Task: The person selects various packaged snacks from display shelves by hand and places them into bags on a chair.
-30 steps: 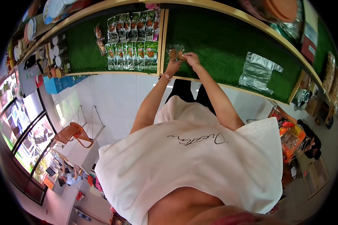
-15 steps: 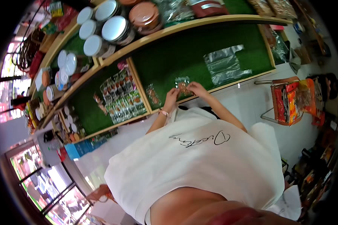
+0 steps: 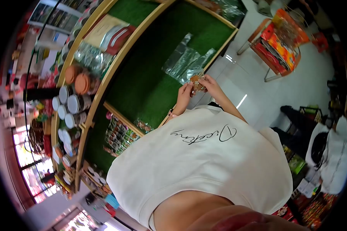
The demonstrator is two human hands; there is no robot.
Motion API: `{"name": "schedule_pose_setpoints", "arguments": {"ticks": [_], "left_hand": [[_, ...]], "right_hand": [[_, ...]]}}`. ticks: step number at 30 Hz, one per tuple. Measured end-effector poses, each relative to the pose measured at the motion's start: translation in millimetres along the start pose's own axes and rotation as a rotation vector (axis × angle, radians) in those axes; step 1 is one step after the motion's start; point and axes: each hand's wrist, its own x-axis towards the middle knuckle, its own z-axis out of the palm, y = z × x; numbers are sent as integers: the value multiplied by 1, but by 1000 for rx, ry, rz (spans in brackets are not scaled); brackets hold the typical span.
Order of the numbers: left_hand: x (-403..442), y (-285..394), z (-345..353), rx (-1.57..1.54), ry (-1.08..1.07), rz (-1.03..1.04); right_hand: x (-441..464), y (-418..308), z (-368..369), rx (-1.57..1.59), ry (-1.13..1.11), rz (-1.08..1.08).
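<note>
Both of my hands hold a small clear packet with brown contents in front of my chest. My left hand, with a band at its wrist, pinches the packet's left side. On its right side, the fingers of my right hand are closed on the edge. Just beyond the packet, a clear plastic bag lies flat on the green-lined shelf. Another small packet rests by the wooden divider, left of my left hand.
Rows of small packets fill the compartment at left. Jars with white lids and orange-lidded jars stand on the upper shelf. A chair holding orange and red packages is at right. Another person is at the far right.
My view and body have turned to the right. My hands have lifted the packet from the shelf's front area and carried it near the plastic bag and front edge.
</note>
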Motion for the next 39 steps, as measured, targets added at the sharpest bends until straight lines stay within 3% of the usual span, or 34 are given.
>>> {"name": "schedule_pose_setpoints", "arguments": {"ticks": [5, 8, 13, 20, 29, 39], "left_hand": [[41, -3, 61, 19, -132, -52], [67, -4, 106, 43, -219, -76], [108, -10, 176, 45, -327, -17], [148, -5, 241, 69, -345, -41], [215, -11, 305, 136, -558, -118], [363, 13, 428, 129, -813, -114]], "right_hand": [[-21, -25, -64, 214, 27, 9], [-28, -37, -104, 184, 146, -79], [-14, -29, -178, 179, 111, -43], [-7, -56, -224, 213, 248, -116], [6, -63, -294, 277, 359, -121], [73, -138, -417, 391, 559, -184]]}}
